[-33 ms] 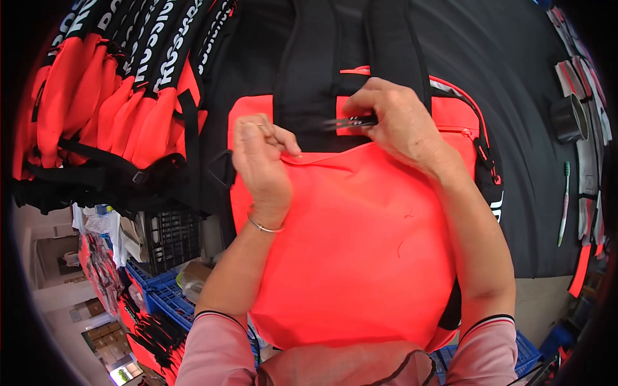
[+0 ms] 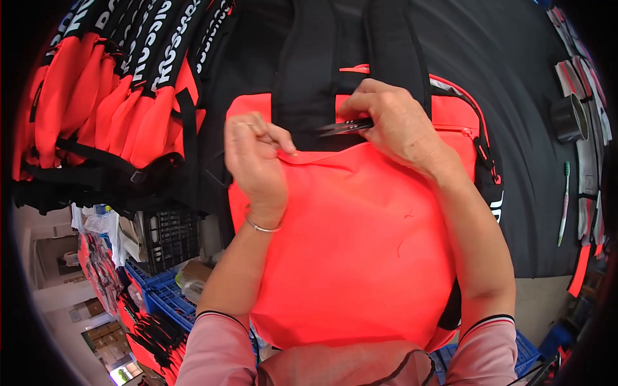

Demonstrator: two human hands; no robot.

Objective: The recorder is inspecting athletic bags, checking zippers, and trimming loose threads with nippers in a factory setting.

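A coral-red and black backpack [image 2: 354, 244] lies on a dark-topped desk [image 2: 524, 238], directly before the worker, its near end close to the worker's body. The fabric looks soft, light and pliant, likely to pucker if tugged; the panel's upper edge or the thicker black shoulder straps [image 2: 306, 64] should offer the surest hold. The bag's long axis appears to run away from the worker, straps stretching toward the far side.

Over it, small snips [image 2: 354, 126], probably light and stiff, best held by the dark handles, lie crosswise, blades pointing left and slightly toward the worker. The right hand [image 2: 402, 122] grips them; the left hand [image 2: 257, 154] curls narrowly at the panel's edge, though whether it pinches the fabric cannot be told.

Similar bags [image 2: 116, 122] crowd the left; a dark cup [image 2: 566, 119] and toothbrush [image 2: 564, 204] lie right.
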